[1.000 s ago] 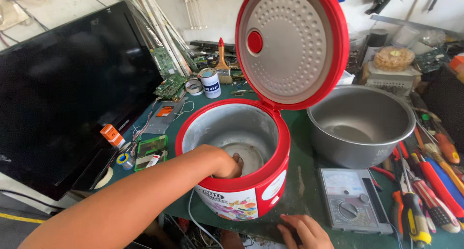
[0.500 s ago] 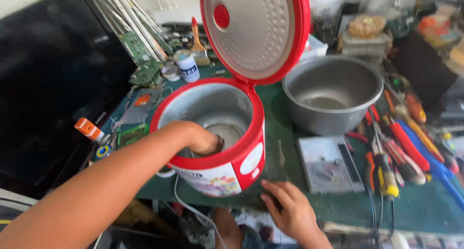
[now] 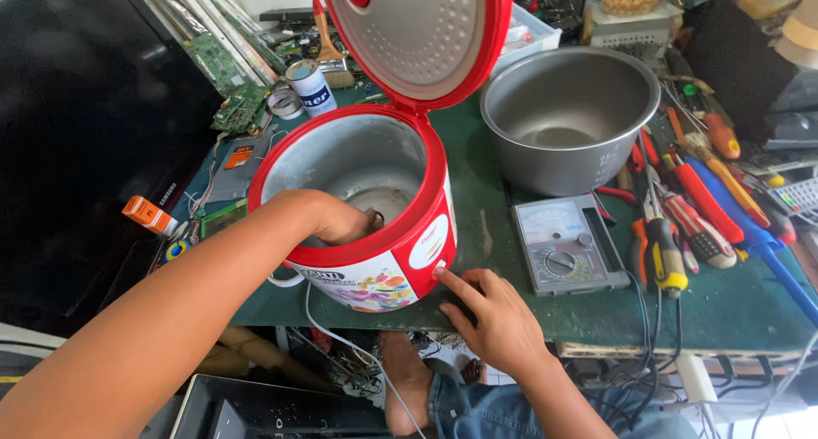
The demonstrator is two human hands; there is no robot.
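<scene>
Meanwhile the left hand (image 3: 341, 222) is reaching down inside the red rice cooker (image 3: 375, 234) on the green table (image 3: 486, 226), fingers curled, perhaps gripping something hidden; the right hand (image 3: 490, 315), forefinger extended, is pressing its front, seemingly steadying it.

Bright daylight, sharp focus, wide-angle edge distortion

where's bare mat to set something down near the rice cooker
Bare green mat runs between the rice cooker and the multimeter, up to the steel inner pot. Right of the multimeter, screwdrivers and pliers crowd it; circuit boards clutter the left.
</scene>
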